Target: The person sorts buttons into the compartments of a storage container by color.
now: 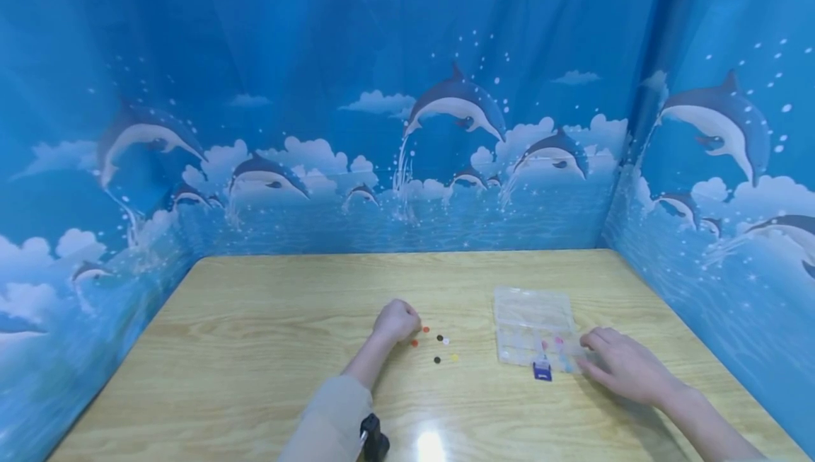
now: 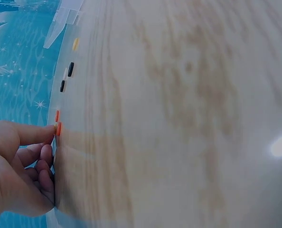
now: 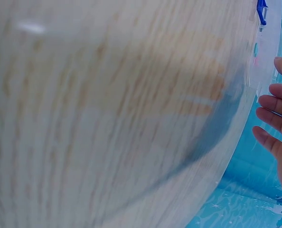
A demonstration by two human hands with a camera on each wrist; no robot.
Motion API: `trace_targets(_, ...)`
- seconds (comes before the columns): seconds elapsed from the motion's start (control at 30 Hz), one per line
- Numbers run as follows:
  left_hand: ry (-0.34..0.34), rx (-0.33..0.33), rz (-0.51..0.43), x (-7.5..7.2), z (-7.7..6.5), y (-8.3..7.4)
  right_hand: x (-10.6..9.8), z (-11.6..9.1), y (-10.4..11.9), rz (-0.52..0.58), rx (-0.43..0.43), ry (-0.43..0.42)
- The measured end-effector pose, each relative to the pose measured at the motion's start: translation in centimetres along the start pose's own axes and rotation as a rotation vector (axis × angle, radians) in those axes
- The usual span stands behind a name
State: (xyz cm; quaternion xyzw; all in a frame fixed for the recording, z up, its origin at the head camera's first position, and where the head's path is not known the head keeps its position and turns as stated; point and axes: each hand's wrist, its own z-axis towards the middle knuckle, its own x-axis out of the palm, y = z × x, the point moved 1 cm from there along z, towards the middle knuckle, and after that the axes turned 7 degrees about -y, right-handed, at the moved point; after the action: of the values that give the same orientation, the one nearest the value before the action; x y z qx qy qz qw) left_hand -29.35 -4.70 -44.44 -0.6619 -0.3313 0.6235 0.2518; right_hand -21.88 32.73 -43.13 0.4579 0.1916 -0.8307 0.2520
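Head view: small discs (image 1: pixel 440 338) lie spread on the table (image 1: pixel 267 349), presumably apart so each can be taken singly. The left hand (image 1: pixel 396 322) curls beside the orange discs (image 1: pixel 414 343); the clear box (image 1: pixel 533 308) lies open, perhaps to expose its compartments, by the right hand (image 1: pixel 627 366).

Left wrist view: fingertips overlap an orange disc's edge; I cannot tell whether the left grip has pinched anything.

Right wrist view: the right grip is released, fingers relaxed near the box.

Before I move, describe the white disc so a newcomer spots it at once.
On the wood-grain table, find the clear compartment box. Left of it lie orange discs, black discs and a yellow disc. Beside the farther black disc sits the white disc, the group's only white one.
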Motion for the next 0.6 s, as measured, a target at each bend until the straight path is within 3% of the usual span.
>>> trace_targets(0.6,-0.005,-0.014,0.016,-0.04,-0.01,0.04,0.08,-0.01,-0.13,0.007,0.008,0.018)
